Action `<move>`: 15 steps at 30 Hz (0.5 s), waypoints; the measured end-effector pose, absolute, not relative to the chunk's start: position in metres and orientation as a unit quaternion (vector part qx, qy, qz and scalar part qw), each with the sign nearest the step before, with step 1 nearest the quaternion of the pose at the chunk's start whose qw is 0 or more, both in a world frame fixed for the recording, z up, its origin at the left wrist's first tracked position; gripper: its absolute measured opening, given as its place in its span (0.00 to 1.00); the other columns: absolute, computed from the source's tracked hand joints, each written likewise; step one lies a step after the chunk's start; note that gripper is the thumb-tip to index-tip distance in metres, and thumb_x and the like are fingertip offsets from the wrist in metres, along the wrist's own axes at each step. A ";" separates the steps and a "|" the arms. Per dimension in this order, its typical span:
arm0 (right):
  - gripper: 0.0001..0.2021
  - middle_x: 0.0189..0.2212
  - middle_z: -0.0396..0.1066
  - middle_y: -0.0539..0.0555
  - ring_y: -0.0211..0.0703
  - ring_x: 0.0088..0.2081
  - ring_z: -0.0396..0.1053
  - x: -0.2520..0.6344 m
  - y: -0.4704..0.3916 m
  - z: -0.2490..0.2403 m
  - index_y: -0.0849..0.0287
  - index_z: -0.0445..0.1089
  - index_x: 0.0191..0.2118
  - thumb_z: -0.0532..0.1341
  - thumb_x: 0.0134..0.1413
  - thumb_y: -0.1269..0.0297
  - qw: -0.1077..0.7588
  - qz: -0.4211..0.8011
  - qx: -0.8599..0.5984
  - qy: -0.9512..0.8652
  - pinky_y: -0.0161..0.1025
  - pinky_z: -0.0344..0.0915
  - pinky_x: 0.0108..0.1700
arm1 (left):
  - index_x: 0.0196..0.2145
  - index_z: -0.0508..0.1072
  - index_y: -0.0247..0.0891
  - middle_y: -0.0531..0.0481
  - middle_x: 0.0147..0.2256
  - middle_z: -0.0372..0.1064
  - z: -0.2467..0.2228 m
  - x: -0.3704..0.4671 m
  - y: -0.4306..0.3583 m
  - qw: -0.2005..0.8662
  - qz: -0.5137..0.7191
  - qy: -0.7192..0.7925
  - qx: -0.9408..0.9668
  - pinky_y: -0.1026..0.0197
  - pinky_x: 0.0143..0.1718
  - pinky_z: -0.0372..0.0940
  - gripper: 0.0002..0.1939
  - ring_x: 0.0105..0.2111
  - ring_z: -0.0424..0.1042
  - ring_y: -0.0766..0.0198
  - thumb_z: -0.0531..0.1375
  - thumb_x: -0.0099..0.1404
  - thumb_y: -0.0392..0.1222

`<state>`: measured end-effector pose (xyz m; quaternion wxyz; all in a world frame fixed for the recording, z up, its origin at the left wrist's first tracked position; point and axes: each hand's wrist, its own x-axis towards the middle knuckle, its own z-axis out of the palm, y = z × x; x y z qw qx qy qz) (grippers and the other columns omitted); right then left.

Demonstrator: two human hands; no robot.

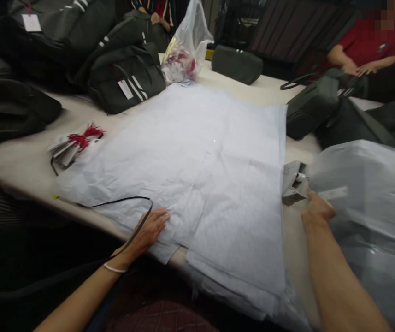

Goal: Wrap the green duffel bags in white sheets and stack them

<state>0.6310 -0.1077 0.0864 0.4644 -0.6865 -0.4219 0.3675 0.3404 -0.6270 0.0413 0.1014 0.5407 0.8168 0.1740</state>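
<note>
My left hand (154, 226) lies open with its palm down on a stack of thin white sheets (197, 152) spread over the table. A dark cord (121, 200) runs across the back of this hand and wrist. My right hand (318, 207) is at the right of the sheets, beside a small open grey-white box (294, 182) and against a large translucent plastic bag (370, 184). Its fingers are partly hidden and blurred, so I cannot tell whether they grip the box, the plastic or nothing.
Dark bags with white stripes (126, 80) crowd the left; more dark bags (311, 106) stand at right. A bundle of tags with red strings (86, 138) lies at left. A clear plastic bag (186, 50) and a dark pouch (237, 63) stand behind. Two people are across the table.
</note>
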 end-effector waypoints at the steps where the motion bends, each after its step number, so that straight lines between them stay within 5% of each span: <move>1: 0.07 0.34 0.68 0.53 0.39 0.33 0.66 0.633 -0.112 0.087 0.57 0.64 0.29 0.64 0.46 0.70 0.458 0.371 -0.697 -0.408 0.35 0.62 0.26 | 0.55 0.70 0.43 0.45 0.58 0.67 0.044 0.341 -0.628 0.111 0.172 0.810 0.550 0.50 0.62 0.59 0.19 0.60 0.63 0.57 0.47 0.73 0.42; 3: 0.06 0.32 0.69 0.53 0.38 0.30 0.67 0.637 -0.120 0.088 0.57 0.64 0.27 0.63 0.47 0.73 0.431 0.404 -0.714 -0.376 0.35 0.64 0.26 | 0.59 0.65 0.43 0.45 0.61 0.63 0.047 0.343 -0.633 0.128 0.161 0.790 0.578 0.44 0.65 0.53 0.20 0.64 0.57 0.53 0.50 0.72 0.45; 8: 0.10 0.29 0.69 0.55 0.37 0.26 0.68 0.639 -0.131 0.079 0.59 0.65 0.22 0.61 0.47 0.78 0.358 0.474 -0.728 -0.341 0.38 0.66 0.26 | 0.68 0.44 0.39 0.39 0.66 0.52 0.050 0.349 -0.651 0.172 0.148 0.754 0.616 0.37 0.68 0.41 0.48 0.69 0.43 0.48 0.66 0.59 0.52; 13: 0.12 0.29 0.69 0.57 0.38 0.23 0.63 0.645 -0.148 0.079 0.58 0.63 0.21 0.64 0.42 0.79 0.351 0.436 -0.755 -0.341 0.34 0.57 0.18 | 0.48 0.68 0.38 0.41 0.62 0.62 0.050 0.351 -0.651 0.180 0.225 0.743 0.604 0.40 0.68 0.39 0.12 0.67 0.51 0.53 0.56 0.66 0.36; 15: 0.11 0.29 0.68 0.56 0.37 0.23 0.64 0.647 -0.162 0.082 0.58 0.62 0.21 0.65 0.42 0.76 0.379 0.420 -0.744 -0.355 0.32 0.58 0.17 | 0.38 0.71 0.39 0.44 0.55 0.70 0.054 0.350 -0.645 0.209 0.308 0.748 0.549 0.43 0.67 0.43 0.06 0.62 0.60 0.54 0.54 0.67 0.37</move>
